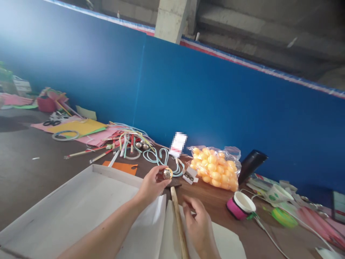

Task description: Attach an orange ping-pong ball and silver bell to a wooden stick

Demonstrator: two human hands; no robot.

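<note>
Between thumb and fingers, my left hand (153, 181) pinches a shiny silver ball (166, 174) with a yellow edge showing at its right. It is held up just above the dark head of a hammer. My right hand (198, 223) hovers right of the hammer's wooden handle (178, 219), its fingers loosely curled and apart, with nothing visible in them. The hammer lies over white paper sheets (226, 239). Beneath my left forearm sits a shallow white box lid (67, 201). A small open carton (190, 175) with small metallic pieces inside stands beyond my right hand.
A clear bag of orange balls (214, 167) stands behind, beside a black cylinder (252, 163). To the right is a white cup with a pink band (240, 205). Pale blue tubing (156, 158), brushes, silver balls (142, 145) and coloured paper (78, 127) lie left, before a blue partition (202, 97).
</note>
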